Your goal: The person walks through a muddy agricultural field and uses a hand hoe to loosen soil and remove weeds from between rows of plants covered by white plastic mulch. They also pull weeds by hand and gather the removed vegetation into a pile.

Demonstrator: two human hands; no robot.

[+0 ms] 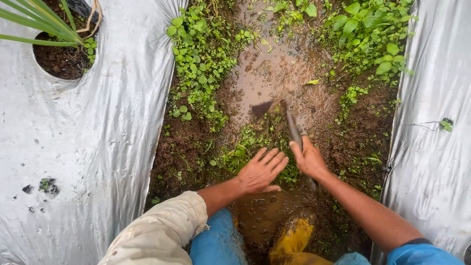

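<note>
Boots: yellow rubber boot [293,235] at the near edge stands in muddy water, with blue trouser legs [219,240] just left of it; the person appears to crouch over the furrow so both arms reach forward.
Left sleeve: beige sleeve [162,230] is pushed up at the forearm, probably to keep it out of the mud.
Left hand: left hand [260,170] lies flat, fingers spread and grasping nothing, palm down on a clump of low weeds [245,147]; pressing them down seems to steady them near the blade.
Right hand: right hand [308,159] is clenched around the handle of a small hoe [280,115], just right of the left hand; the grip sits low on the handle, which suits short, close strokes.
Hoe position: its dark blade lies just beyond the left hand's fingertips, at the far edge of the weed clump, tilted into wet soil; the picture is blurred there, so whether it bites the ground I cannot tell.
Furrow: brown muddy furrow [274,73] runs from near to far, a puddle at its middle, green weeds [201,59] thick along its left and far right sides.
Mulch: silver plastic sheeting [88,132] covers the raised beds left and right of the furrow.
Planting hole: a round hole [61,59] at far left shows dark soil and long green leaves.
</note>
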